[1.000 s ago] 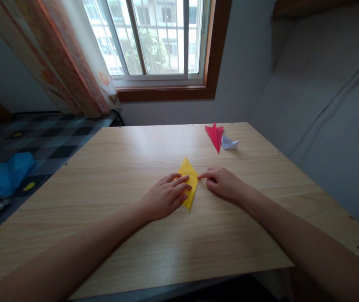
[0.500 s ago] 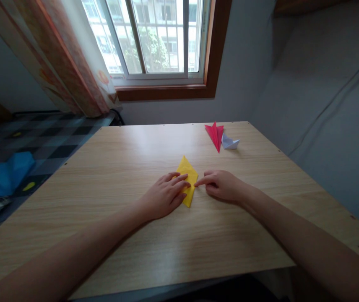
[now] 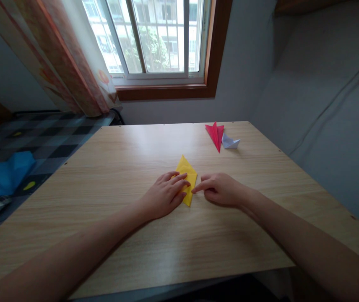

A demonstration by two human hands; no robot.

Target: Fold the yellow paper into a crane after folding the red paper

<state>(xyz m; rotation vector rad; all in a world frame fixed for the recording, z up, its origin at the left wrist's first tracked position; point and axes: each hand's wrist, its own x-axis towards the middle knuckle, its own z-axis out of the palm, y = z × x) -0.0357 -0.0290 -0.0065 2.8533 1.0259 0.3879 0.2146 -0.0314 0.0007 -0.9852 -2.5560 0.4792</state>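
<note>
A folded sheet of yellow paper (image 3: 186, 167), kite-shaped with a point at the far end, lies flat on the table in front of me. My left hand (image 3: 168, 193) rests on its left part with the fingers spread, covering that side. From the right, my right hand (image 3: 219, 188) reaches in with its index finger stretched out, the tip at the paper's lower right edge. The other fingers of that hand are curled under, and I see nothing held in them.
Toward the back right of the wooden table (image 3: 119, 159) lie a red paper plane (image 3: 215, 135) and a white paper boat (image 3: 230, 142). On the left, a bed with a checked cover (image 3: 56, 130) carries a blue folded paper (image 3: 6, 174). A window (image 3: 154, 42) is behind the table.
My right index fingertip has slid down along the paper's right edge, toward me. The yellow paper has shifted very slightly to the left; my left hand stays in place.
</note>
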